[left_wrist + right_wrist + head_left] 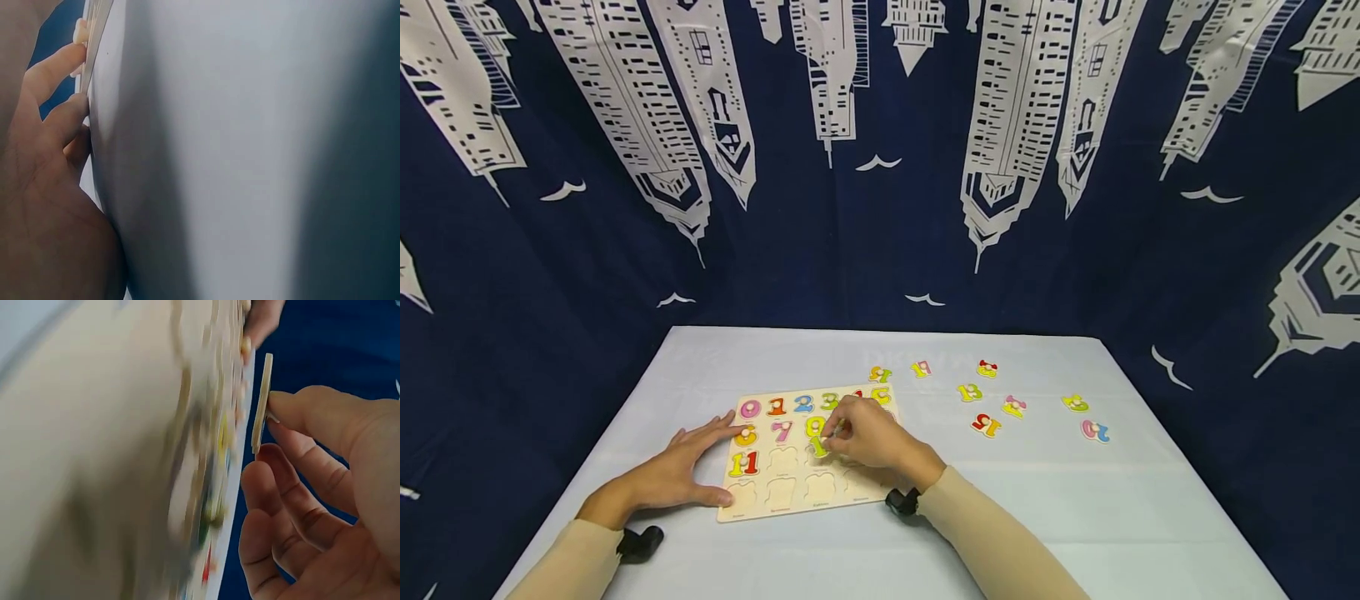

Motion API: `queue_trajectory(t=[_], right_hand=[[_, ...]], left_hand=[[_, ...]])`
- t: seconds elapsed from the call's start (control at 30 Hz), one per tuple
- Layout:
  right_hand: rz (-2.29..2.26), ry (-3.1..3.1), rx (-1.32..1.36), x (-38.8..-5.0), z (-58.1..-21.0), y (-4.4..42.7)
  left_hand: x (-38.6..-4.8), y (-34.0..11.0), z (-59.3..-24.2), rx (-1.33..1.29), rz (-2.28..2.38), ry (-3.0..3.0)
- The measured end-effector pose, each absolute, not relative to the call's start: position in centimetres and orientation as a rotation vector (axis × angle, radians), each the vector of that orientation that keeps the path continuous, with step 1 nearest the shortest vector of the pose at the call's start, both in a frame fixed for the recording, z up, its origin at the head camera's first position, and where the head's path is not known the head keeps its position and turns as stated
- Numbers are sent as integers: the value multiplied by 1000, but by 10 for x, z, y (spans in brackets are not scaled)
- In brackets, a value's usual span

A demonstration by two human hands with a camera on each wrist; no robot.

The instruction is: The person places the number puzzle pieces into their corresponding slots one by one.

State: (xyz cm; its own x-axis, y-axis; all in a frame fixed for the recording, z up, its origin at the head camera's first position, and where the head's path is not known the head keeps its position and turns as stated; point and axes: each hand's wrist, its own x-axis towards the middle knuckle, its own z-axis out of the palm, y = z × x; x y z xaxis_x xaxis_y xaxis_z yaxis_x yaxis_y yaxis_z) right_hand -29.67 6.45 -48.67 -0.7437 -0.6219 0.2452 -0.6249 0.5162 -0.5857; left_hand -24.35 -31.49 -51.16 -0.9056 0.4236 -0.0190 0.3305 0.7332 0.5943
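Observation:
A wooden number puzzle board (762,511) lies on the table, with colored number pieces in its upper recesses and the red-yellow 11 piece (744,464) in the third row. My left hand (672,472) rests along the board's left edge, fingers extended at the upper corner and thumb near the lower one. Above the middle of the board, my right hand (872,435) pinches a yellow-green number piece (818,447) between thumb and fingers. The right wrist view shows this piece (262,403) edge-on, apart from the board. My right hand hides part of the board's right side.
Several loose number pieces lie right of and behind the board, among them a red-yellow 15 (986,426) and a pink-blue 20 (1095,431). The white table (1075,517) ends at a dark blue curtain (850,250) printed with buildings.

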Motion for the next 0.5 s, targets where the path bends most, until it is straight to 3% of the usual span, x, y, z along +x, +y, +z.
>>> queue_trajectory(t=[0.5], right_hand=[[824, -2859, 1023, -275, -491, -6]], left_hand=[[-245, -318, -513, 670, 914, 2793]])
